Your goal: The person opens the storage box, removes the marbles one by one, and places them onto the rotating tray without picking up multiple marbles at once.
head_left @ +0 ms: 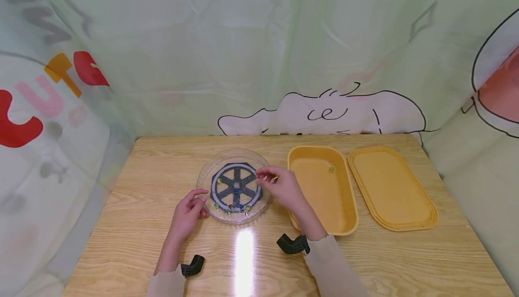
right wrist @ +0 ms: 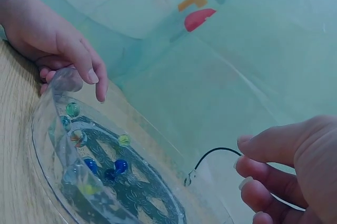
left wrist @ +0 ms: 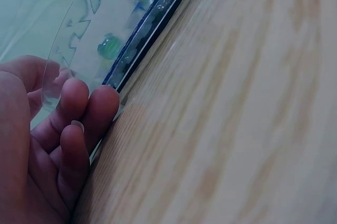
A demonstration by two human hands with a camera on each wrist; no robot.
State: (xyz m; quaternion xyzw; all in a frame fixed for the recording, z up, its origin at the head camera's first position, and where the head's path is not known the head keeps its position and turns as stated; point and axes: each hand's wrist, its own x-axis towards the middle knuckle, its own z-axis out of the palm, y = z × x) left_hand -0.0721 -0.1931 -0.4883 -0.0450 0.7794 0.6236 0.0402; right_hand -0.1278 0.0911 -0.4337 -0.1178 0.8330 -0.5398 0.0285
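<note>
My left hand [head_left: 189, 211] grips the near-left side of a clear round dish [head_left: 266, 202], thumb and fingers on either side of its wall. Inside lies a dark wheel-patterned base with spokes. Several glass marbles rest on it, among them a blue marble [head_left: 236, 191] and a yellow-green marble [head_left: 219, 180]; others gather along the near edge, like the green marble [left wrist: 109, 46]. Over the dish's right rim, my right hand [head_left: 281, 189] has thumb and fingertips drawn together. I cannot tell whether something small is between them.
Right of the dish stands a deep yellow tub [head_left: 352, 198] with one yellow-green marble [head_left: 331, 169] inside. Its flat yellow lid [head_left: 393, 189] lies farther right on the wooden table [head_left: 134, 225]. A printed curtain [head_left: 194, 53] hangs behind the table.
</note>
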